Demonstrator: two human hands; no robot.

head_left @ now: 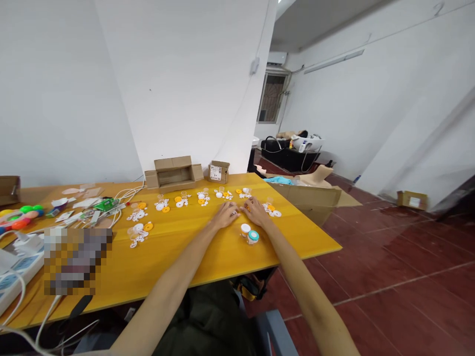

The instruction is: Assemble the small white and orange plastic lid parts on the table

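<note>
My left hand (pixel 224 215) is over the wooden table with fingers curled inward; small white bits show at its fingertips, too small to name. Close beside it, my right hand (pixel 254 211) rests with fingers stretched forward and apart, and a bit of orange shows by its thumb. Just nearer to me stand two small clear jars, one with a white lid (pixel 245 228) and one with a teal lid (pixel 253 236). Right of my right hand lies a cluster with an orange ring (pixel 270 208) and a white disc (pixel 276 213).
More clusters of white discs, orange rings (pixel 148 226) and clear cups run in an arc leftward. An open cardboard box (pixel 174 174) and a smaller box (pixel 218 172) stand at the back. Cables, a power strip (pixel 18 277) and colourful toys (pixel 22 216) crowd the left. The table's edge (pixel 315 253) is at right.
</note>
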